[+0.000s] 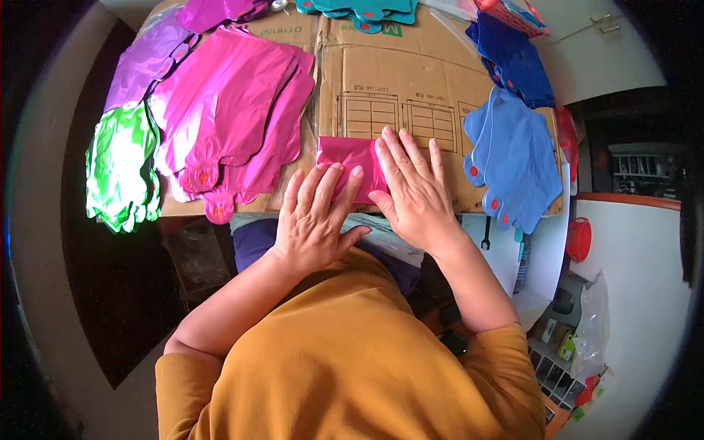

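Observation:
A folded magenta foil sheet [350, 152], shaped into a small rectangle, lies on the cardboard at the near edge. My left hand [312, 213] rests flat with fingers stretched over its lower left part. Along its right side lies my right hand [416, 194], palm down, fingers straight and pointing away, the thumb at the foil's lower right corner. Neither hand grips anything. Left of them is a stack of flat shiny pink foil pieces [220, 95] with rounded tabs bearing red dots; they look like uninflated foil balloons.
The cardboard [396, 66] covers the table. Green [121, 165] and purple foil pieces [147, 70] lie at left, teal ones [363, 9] at the far edge. Light blue [517, 158] and dark blue ones [513, 62] lie at right. A red basket [579, 240] is beyond the table.

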A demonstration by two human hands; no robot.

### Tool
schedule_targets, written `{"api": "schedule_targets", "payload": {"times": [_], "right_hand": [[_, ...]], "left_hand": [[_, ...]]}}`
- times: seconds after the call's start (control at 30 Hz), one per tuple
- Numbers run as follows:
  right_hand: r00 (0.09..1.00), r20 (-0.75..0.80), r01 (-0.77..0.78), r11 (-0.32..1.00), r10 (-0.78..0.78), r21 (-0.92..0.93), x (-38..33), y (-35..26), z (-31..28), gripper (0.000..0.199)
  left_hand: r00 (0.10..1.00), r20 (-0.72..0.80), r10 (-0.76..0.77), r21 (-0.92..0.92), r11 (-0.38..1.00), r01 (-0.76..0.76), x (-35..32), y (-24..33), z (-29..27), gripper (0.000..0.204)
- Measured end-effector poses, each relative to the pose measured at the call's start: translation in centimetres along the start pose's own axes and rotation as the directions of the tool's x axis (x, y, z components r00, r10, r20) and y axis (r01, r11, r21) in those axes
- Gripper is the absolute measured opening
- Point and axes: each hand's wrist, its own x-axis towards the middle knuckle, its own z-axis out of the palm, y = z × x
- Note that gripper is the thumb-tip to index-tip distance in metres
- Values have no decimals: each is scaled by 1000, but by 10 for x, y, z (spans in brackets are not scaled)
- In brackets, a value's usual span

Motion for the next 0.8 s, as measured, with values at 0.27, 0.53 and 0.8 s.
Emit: {"api": "schedule_targets", "payload": {"times": [0.27, 0.53, 0.8], "right_hand": [[987, -125, -59, 958, 98, 279, 0, 11, -4, 86], [988, -72, -105, 943, 134, 317, 1, 13, -11, 89], [995, -50, -64, 952, 82, 298, 4, 6, -20, 88]], "left_hand": [[1000, -9, -16, 10, 1000, 16, 2, 1, -1, 86], [999, -46, -21, -77, 997, 18, 2, -2, -2, 84], [985, -171, 11, -164, 986, -40, 7, -10, -12, 52]]}}
